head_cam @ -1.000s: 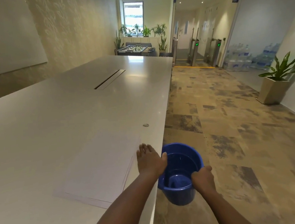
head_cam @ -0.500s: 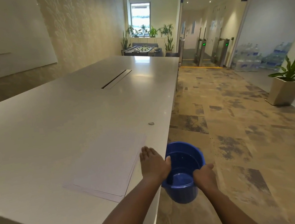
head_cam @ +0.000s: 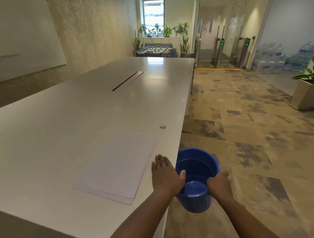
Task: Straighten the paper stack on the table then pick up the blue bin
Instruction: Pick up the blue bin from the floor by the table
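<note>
The blue bin (head_cam: 197,200), a round plastic bucket, hangs in the air just off the table's right edge, its inside showing. My left hand (head_cam: 164,176) is at its left rim, thumb hooked inside the rim and fingers stretched straight over the table edge. On the near right rim my right hand (head_cam: 219,186) grips with curled fingers. The paper stack (head_cam: 116,166), white sheets slightly fanned at the near corner, lies flat on the white table (head_cam: 58,131) just left of my left hand.
The long table runs ahead with a cable slot (head_cam: 128,81) in its middle and a small round cap (head_cam: 163,127) near its edge. Patterned carpet spreads to the right. A potted plant (head_cam: 313,88) stands by the right wall, with turnstiles and water bottles beyond.
Both hands stay on the bin's rim beside the table edge. The bin sits slightly higher against the table edge, and my view has shifted a little.
</note>
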